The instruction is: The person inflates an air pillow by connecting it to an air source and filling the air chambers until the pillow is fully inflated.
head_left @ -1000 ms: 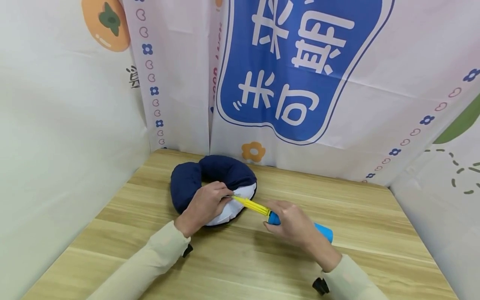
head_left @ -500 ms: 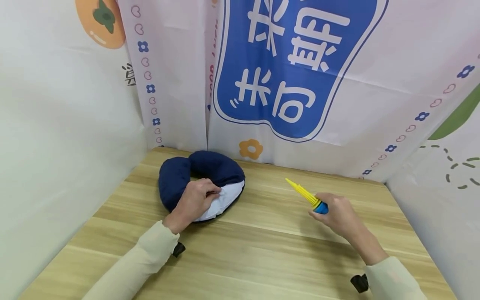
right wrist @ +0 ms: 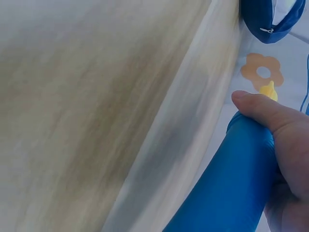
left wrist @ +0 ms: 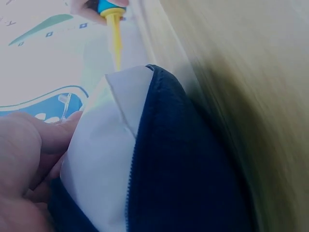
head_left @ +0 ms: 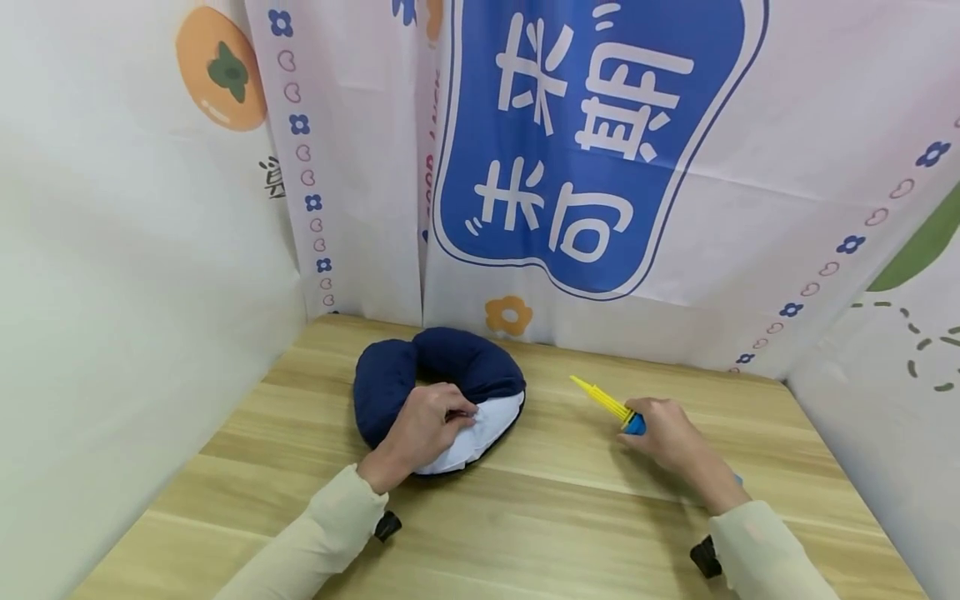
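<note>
A navy U-shaped neck pillow (head_left: 480, 367) lies on the table, its cover unzipped over a white inner bladder (head_left: 497, 421). My left hand (head_left: 427, 421) is at the bladder's upper side, thumb and fingers pinching at its clear plastic valve (left wrist: 63, 103). The zip edge (left wrist: 133, 179) runs along the bladder in the left wrist view. Off to the right, my right hand (head_left: 663, 429) grips a hand pump with a blue barrel (right wrist: 236, 179) and a yellow tapered nozzle (head_left: 603, 400). The nozzle points up and left, apart from the pillow. The palm and forearm hide most of the barrel in the head view.
A wood-grain table (head_left: 510, 533) carries the pillow near its back left. Printed cloth walls (head_left: 360, 208) stand along the back and both sides. A zip pull (right wrist: 267, 30) hangs at the cover's end in the right wrist view.
My right hand has drawn the pump away to the right; its nozzle was at the valve one second ago. The left hand stays at the bladder. The head view has shifted slightly.
</note>
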A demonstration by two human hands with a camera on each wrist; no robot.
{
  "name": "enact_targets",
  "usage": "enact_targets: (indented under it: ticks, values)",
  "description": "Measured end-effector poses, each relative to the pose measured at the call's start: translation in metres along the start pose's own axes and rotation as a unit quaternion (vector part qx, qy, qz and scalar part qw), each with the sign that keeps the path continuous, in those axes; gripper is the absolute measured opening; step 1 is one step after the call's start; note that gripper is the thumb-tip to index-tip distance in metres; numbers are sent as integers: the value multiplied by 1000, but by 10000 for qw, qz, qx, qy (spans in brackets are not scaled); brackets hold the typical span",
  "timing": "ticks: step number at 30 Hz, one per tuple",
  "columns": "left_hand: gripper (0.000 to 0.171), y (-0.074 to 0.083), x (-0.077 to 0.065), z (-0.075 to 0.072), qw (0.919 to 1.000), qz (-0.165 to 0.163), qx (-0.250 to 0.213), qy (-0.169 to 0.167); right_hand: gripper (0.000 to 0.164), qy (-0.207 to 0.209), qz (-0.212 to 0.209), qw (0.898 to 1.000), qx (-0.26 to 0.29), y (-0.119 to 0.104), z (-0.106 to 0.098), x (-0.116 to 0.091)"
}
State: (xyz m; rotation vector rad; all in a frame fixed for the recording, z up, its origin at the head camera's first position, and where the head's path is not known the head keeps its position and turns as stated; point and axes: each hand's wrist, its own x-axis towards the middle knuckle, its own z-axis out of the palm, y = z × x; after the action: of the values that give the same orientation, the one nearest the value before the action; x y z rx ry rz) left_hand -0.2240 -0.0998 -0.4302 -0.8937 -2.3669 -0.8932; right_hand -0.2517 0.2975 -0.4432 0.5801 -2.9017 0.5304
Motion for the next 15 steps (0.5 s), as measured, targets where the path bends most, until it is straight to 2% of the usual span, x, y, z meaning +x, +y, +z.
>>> enact_targets:
  ticks: [4, 11, 15]
  values:
    - [10, 1, -1, 4, 9998, -205, -7, -8, 46, -275, 96, 9995, -73, 2, 4, 5]
    - [11, 1, 1, 8, 9997, -229, -8, -65, 42, -370, 257, 9989, -91, 8, 11, 7]
    - [11, 0, 2, 9, 9995, -281, -56, -99, 48, -435, 261, 9986, -170, 12, 12, 7]
